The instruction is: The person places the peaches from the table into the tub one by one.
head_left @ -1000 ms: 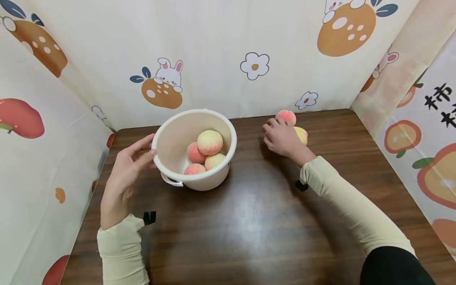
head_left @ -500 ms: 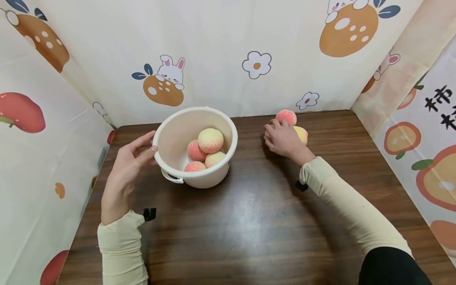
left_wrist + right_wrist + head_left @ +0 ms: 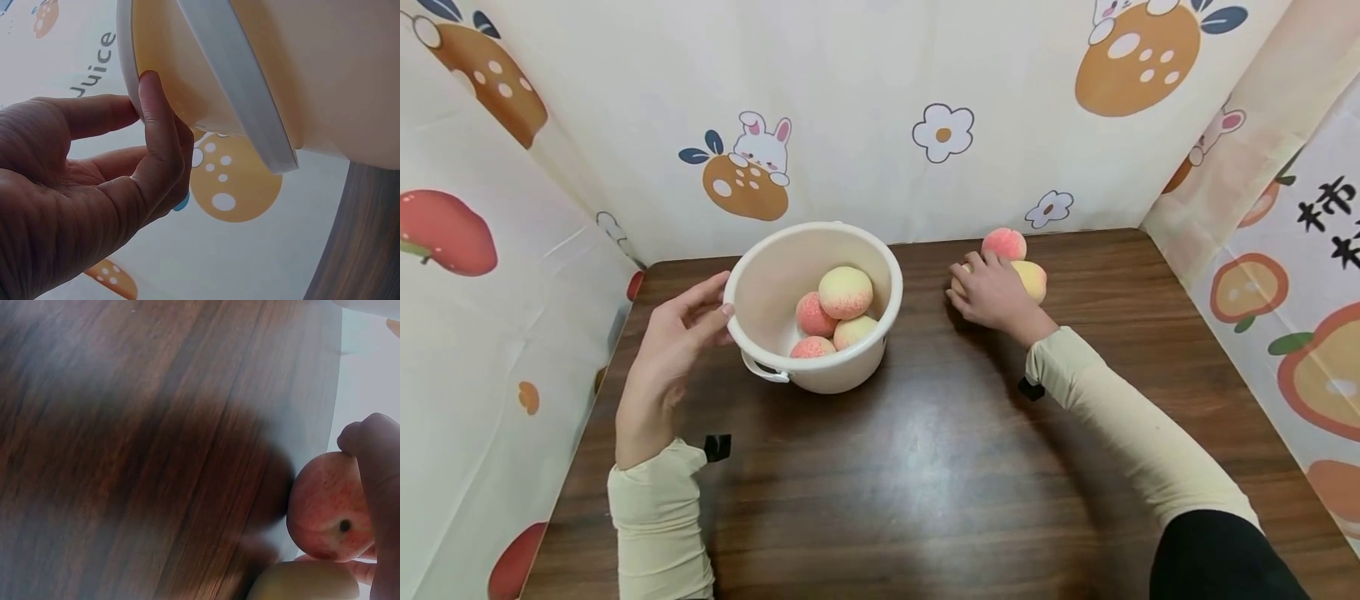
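In the head view, a cream bucket [image 3: 760,275] stands left of centre, with several pink-and-yellow peaches [image 3: 846,292] inside. My left hand [image 3: 666,346] holds its left rim with thumb and fingertips; the left wrist view shows curled fingers [image 3: 164,134] against the bucket wall [image 3: 181,75]. At the back right, my right hand [image 3: 996,292] grips a peach [image 3: 328,506], mostly covered by the hand in the head view. Right beside that hand are a pink peach [image 3: 1004,243] behind and a yellow one [image 3: 1032,281] to the right.
The dark wood table [image 3: 917,467] runs back to a printed cloth wall [image 3: 865,100]. Printed cloth also hangs at both sides. A white handle [image 3: 765,369] hangs low on the bucket's front left.
My right hand has shifted slightly left with the peach, showing more of it and of the yellow peach. The left hand keeps its place at the rim. The head view has tilted a little.
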Action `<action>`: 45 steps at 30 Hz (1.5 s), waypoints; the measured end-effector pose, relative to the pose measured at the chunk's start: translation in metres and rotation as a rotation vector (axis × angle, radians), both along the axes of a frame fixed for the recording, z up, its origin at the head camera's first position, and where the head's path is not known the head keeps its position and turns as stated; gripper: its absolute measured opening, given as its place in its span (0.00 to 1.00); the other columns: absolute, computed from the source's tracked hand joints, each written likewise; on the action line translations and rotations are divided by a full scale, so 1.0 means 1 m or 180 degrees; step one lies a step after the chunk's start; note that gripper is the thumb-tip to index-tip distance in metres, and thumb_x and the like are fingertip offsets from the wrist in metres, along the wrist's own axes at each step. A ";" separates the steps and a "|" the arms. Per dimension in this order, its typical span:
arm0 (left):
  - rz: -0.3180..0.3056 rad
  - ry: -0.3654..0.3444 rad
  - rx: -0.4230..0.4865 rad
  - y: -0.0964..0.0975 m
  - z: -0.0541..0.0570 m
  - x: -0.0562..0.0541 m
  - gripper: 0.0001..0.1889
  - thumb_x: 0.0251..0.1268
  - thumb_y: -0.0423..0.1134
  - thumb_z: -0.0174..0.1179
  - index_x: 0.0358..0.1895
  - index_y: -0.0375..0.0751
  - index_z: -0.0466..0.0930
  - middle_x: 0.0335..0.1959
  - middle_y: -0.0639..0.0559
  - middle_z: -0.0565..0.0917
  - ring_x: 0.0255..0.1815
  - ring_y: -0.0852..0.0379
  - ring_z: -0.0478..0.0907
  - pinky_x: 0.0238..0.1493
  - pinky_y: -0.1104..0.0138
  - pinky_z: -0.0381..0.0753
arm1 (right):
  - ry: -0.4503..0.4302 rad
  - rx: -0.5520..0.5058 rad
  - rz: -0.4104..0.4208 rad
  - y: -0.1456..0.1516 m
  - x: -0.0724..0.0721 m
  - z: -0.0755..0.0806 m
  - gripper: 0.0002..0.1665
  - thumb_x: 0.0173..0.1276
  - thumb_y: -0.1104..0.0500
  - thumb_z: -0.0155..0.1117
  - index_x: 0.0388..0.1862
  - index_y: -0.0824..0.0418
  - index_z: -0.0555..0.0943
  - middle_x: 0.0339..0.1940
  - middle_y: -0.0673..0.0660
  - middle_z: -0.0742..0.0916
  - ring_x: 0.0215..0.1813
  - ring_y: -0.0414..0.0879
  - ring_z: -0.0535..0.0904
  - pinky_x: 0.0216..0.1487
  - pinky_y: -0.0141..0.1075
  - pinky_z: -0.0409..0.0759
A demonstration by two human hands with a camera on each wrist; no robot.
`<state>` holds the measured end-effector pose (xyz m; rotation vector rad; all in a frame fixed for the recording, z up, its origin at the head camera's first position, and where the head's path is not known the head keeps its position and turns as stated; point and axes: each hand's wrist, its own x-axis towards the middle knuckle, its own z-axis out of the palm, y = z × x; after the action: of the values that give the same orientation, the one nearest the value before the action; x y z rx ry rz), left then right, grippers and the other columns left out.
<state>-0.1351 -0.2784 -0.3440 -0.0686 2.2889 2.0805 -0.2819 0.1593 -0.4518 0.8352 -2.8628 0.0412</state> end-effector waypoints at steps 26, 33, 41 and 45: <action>0.0029 -0.0017 0.0065 0.001 0.001 -0.001 0.32 0.75 0.30 0.61 0.78 0.32 0.64 0.52 0.52 0.79 0.40 0.67 0.86 0.39 0.74 0.89 | -0.0084 -0.0159 0.0173 -0.012 0.001 0.001 0.21 0.73 0.44 0.62 0.51 0.59 0.81 0.50 0.67 0.81 0.47 0.67 0.77 0.47 0.59 0.83; -0.0037 -0.0001 -0.0082 0.001 0.004 -0.005 0.32 0.75 0.32 0.61 0.79 0.34 0.65 0.53 0.51 0.78 0.42 0.66 0.86 0.40 0.74 0.90 | -0.0178 -0.0230 0.0125 -0.015 0.004 0.012 0.22 0.72 0.44 0.63 0.53 0.59 0.81 0.51 0.68 0.82 0.47 0.67 0.78 0.45 0.59 0.84; 0.0004 -0.0021 0.0071 0.001 0.001 -0.004 0.33 0.74 0.32 0.62 0.79 0.33 0.64 0.52 0.52 0.79 0.40 0.67 0.85 0.38 0.75 0.89 | -0.0416 -0.0319 0.0068 -0.022 0.006 0.032 0.21 0.71 0.44 0.63 0.52 0.57 0.83 0.52 0.64 0.82 0.48 0.64 0.77 0.45 0.56 0.83; -0.0008 0.0005 0.0150 0.000 0.000 -0.004 0.32 0.74 0.31 0.63 0.78 0.32 0.64 0.52 0.51 0.79 0.40 0.66 0.85 0.38 0.74 0.89 | -0.0393 -0.0433 0.0130 -0.025 0.010 0.043 0.20 0.70 0.44 0.64 0.50 0.57 0.83 0.49 0.63 0.82 0.47 0.64 0.77 0.47 0.54 0.82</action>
<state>-0.1387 -0.2783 -0.3445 -0.0625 2.2383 2.1329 -0.2719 0.1342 -0.4088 0.8926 -2.9156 0.2989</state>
